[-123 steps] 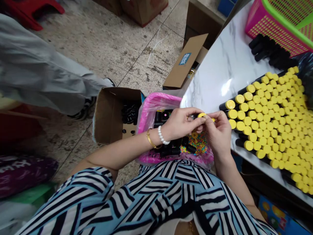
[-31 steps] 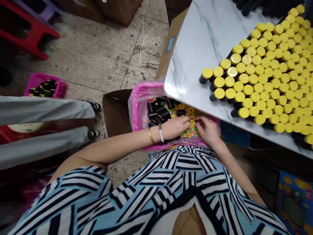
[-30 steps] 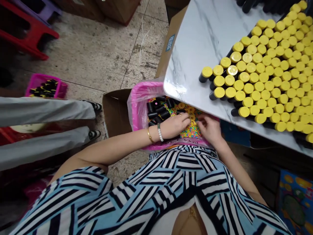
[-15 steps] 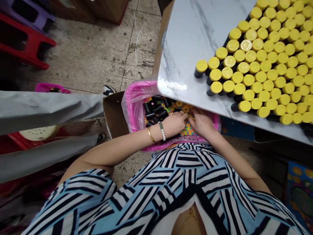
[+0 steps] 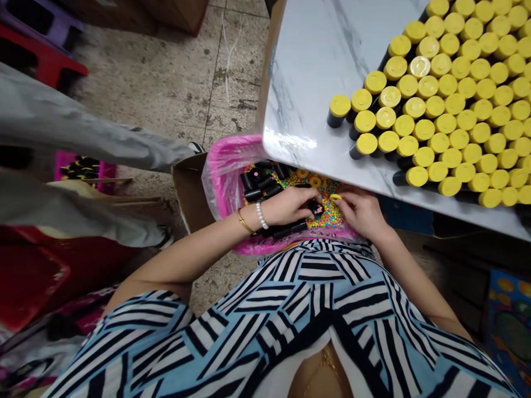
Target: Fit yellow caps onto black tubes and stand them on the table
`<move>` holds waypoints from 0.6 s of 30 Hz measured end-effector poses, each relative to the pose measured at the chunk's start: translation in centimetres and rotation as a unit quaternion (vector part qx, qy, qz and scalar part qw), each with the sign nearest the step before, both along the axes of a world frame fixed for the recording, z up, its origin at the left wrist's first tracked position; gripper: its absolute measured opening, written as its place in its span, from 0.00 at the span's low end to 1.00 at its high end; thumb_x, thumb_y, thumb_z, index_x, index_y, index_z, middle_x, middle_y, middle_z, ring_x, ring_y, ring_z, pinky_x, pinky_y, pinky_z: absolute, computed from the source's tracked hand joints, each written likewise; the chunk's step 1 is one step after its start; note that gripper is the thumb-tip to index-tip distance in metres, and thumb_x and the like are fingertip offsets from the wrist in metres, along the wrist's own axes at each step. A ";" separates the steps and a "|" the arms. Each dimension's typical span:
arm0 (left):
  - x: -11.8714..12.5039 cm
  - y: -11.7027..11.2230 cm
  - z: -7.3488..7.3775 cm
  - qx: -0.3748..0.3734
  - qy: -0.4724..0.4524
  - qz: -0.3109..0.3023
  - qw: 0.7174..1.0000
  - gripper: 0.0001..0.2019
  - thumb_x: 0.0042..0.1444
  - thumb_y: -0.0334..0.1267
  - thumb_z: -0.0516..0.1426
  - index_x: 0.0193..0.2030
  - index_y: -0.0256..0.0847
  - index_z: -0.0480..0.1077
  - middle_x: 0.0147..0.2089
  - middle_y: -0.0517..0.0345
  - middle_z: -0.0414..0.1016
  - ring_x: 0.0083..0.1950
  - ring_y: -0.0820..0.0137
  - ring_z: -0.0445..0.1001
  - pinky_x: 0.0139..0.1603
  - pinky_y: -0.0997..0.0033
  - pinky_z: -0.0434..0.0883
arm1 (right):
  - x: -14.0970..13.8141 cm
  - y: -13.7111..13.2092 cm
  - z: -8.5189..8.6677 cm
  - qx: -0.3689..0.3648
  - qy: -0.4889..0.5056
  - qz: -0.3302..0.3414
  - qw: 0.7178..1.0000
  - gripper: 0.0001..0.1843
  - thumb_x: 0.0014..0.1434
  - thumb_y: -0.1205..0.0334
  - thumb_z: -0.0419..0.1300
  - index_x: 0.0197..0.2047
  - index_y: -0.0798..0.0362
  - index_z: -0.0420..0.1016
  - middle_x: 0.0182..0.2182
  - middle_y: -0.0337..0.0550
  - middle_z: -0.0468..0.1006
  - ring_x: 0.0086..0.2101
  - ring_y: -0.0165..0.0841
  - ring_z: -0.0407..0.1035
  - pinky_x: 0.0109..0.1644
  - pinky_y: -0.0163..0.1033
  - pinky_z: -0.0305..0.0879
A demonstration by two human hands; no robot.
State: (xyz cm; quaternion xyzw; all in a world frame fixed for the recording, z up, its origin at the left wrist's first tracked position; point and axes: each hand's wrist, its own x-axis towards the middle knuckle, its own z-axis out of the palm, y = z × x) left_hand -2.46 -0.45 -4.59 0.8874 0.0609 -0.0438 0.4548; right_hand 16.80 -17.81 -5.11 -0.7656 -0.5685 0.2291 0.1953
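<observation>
My left hand (image 5: 290, 205) grips a short black tube (image 5: 316, 208) with a pink spot on its end, low over a heap of tiny multicoloured beads (image 5: 327, 213). My right hand (image 5: 360, 213) pinches a small yellow cap (image 5: 336, 197) between its fingertips, close to the tube but apart from it. Both hands are over a pink tub (image 5: 224, 171) lined with clear plastic. Loose black tubes (image 5: 257, 182) lie in the tub on the beads. On the white marble table (image 5: 315, 72), dense rows of black tubes with yellow caps (image 5: 440, 110) stand tilted together.
A cardboard box (image 5: 188, 188) sits left of the tub. Someone's grey trouser legs (image 5: 83, 132) pass on the tiled floor at left, near a pink basket (image 5: 83, 168) and a red stool (image 5: 37, 61). A printed box (image 5: 510, 326) stands at lower right.
Both hands have lifted from the beads, the left now gripping a black tube and the right a yellow cap. The grey-trousered legs have shifted at left.
</observation>
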 end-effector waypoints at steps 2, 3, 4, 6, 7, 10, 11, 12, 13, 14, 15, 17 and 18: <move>-0.3 0.0 -0.2 -0.001 -0.026 -0.005 1.000 0.18 0.62 0.32 0.61 0.58 0.39 0.69 0.49 0.52 0.79 0.47 0.68 0.78 0.51 0.68 0.73 | -0.1 -0.1 0.0 -0.011 -0.018 -0.006 1.000 0.17 0.70 0.57 0.54 0.49 0.53 0.83 0.45 0.52 0.84 0.44 0.43 0.77 0.49 0.43 0.70; -0.3 -0.1 -0.2 0.016 -0.038 -0.011 0.999 0.19 0.63 0.32 0.60 0.60 0.40 0.68 0.50 0.51 0.78 0.48 0.67 0.78 0.52 0.67 0.73 | -0.2 -0.1 0.0 -0.021 -0.028 -0.004 0.999 0.17 0.70 0.58 0.54 0.48 0.53 0.83 0.44 0.53 0.84 0.43 0.43 0.77 0.48 0.43 0.70; -0.4 -0.2 -0.2 0.044 -0.047 -0.016 0.998 0.20 0.63 0.33 0.60 0.62 0.40 0.68 0.50 0.50 0.77 0.49 0.66 0.77 0.53 0.66 0.72 | -0.2 -0.1 0.0 -0.029 -0.033 0.002 0.999 0.17 0.70 0.58 0.54 0.49 0.54 0.83 0.44 0.54 0.84 0.43 0.44 0.77 0.48 0.43 0.70; -0.4 -0.6 0.0 0.123 -0.050 -0.023 0.991 0.19 0.64 0.34 0.59 0.61 0.40 0.70 0.50 0.47 0.76 0.49 0.64 0.75 0.52 0.65 0.72 | -0.4 -0.1 -0.2 -0.031 -0.029 0.012 0.999 0.17 0.70 0.59 0.54 0.52 0.54 0.82 0.45 0.53 0.84 0.43 0.43 0.78 0.49 0.43 0.70; -0.4 -0.8 0.2 0.166 -0.044 -0.025 0.985 0.17 0.65 0.34 0.58 0.60 0.39 0.72 0.48 0.46 0.75 0.48 0.63 0.75 0.51 0.64 0.72 | -0.5 -0.2 -0.2 -0.025 -0.025 0.010 0.999 0.17 0.70 0.59 0.54 0.53 0.54 0.81 0.46 0.53 0.84 0.43 0.43 0.78 0.49 0.43 0.70; -0.4 -1.3 0.9 0.258 -0.030 -0.033 0.965 0.14 0.66 0.36 0.56 0.56 0.39 0.75 0.46 0.46 0.73 0.47 0.61 0.73 0.48 0.62 0.72 | -0.6 -0.5 -0.5 -0.007 -0.020 0.000 1.000 0.17 0.70 0.59 0.55 0.55 0.53 0.80 0.48 0.51 0.84 0.45 0.42 0.78 0.52 0.43 0.70; -0.4 -1.4 1.0 0.268 -0.028 -0.036 0.962 0.13 0.66 0.37 0.56 0.55 0.39 0.76 0.46 0.46 0.73 0.47 0.61 0.72 0.48 0.62 0.72 | -0.6 -0.5 -0.5 -0.005 -0.018 -0.002 1.000 0.17 0.69 0.59 0.55 0.55 0.53 0.80 0.47 0.51 0.84 0.45 0.42 0.78 0.52 0.43 0.70; -0.4 -1.4 0.9 0.269 -0.027 -0.034 0.962 0.13 0.66 0.36 0.56 0.55 0.40 0.76 0.46 0.46 0.73 0.47 0.61 0.72 0.48 0.62 0.72 | -0.6 -0.6 -0.6 -0.005 -0.018 -0.005 1.000 0.17 0.69 0.58 0.55 0.55 0.52 0.81 0.47 0.51 0.84 0.44 0.42 0.78 0.51 0.43 0.70; -0.4 -1.3 0.8 0.262 -0.026 -0.026 0.964 0.13 0.66 0.35 0.56 0.55 0.39 0.76 0.47 0.46 0.73 0.47 0.61 0.73 0.49 0.62 0.73 | -0.6 -0.6 -0.5 -0.006 -0.016 -0.009 1.000 0.17 0.69 0.58 0.56 0.54 0.52 0.81 0.47 0.50 0.85 0.44 0.42 0.78 0.51 0.43 0.70; -0.5 -1.1 0.7 0.250 -0.025 -0.015 0.968 0.13 0.65 0.34 0.57 0.55 0.39 0.76 0.48 0.45 0.73 0.48 0.61 0.73 0.50 0.62 0.73 | -0.6 -0.6 -0.4 -0.004 -0.013 -0.013 1.000 0.17 0.69 0.58 0.56 0.54 0.52 0.81 0.46 0.50 0.85 0.43 0.42 0.78 0.50 0.43 0.70; -0.6 -0.9 0.5 0.232 -0.026 -0.001 0.972 0.14 0.64 0.33 0.58 0.55 0.38 0.76 0.50 0.45 0.74 0.49 0.62 0.73 0.51 0.63 0.73 | -0.6 -0.5 -0.3 0.001 -0.007 -0.019 1.000 0.16 0.69 0.58 0.56 0.53 0.52 0.82 0.46 0.50 0.85 0.43 0.42 0.78 0.50 0.44 0.71; -0.6 -0.5 0.1 0.183 -0.033 0.022 0.982 0.15 0.62 0.31 0.59 0.56 0.39 0.75 0.52 0.45 0.74 0.50 0.63 0.74 0.53 0.63 0.73 | -0.6 -0.4 0.2 0.020 0.027 -0.034 0.999 0.16 0.68 0.58 0.57 0.52 0.52 0.82 0.45 0.49 0.85 0.41 0.41 0.78 0.49 0.43 0.71; -0.7 -0.4 0.0 0.153 -0.040 0.031 0.987 0.16 0.62 0.30 0.59 0.56 0.39 0.74 0.52 0.46 0.74 0.51 0.63 0.75 0.54 0.64 0.74 | -0.6 -0.4 0.5 0.026 0.058 -0.043 0.997 0.15 0.67 0.58 0.59 0.52 0.51 0.83 0.44 0.48 0.85 0.40 0.40 0.78 0.48 0.43 0.71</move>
